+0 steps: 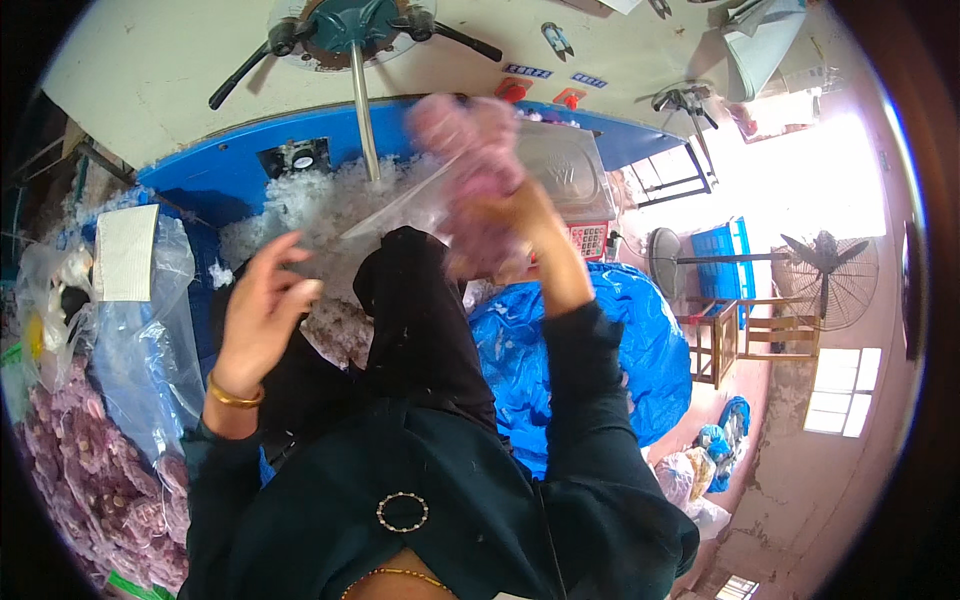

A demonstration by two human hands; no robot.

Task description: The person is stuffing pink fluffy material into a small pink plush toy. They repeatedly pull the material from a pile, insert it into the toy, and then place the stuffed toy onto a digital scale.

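Clasps a blurred pink plush piece [482, 150] in the right hand [510, 208], mostly on its far side; holds the left hand [265, 318] loosely spread, well apart, to the left. Farther off, beside red switches [513, 91], blue lettered labels [527, 71].

- Black fan [824, 262], right side of the frame
- Blue crate [722, 258], left of the fan
- Wooden chair [735, 337], below the crate
- Paned window [842, 392], far right, below the fan

Stuffing [310, 205] between fabric pile [90, 470], left, and scale [590, 240], right.
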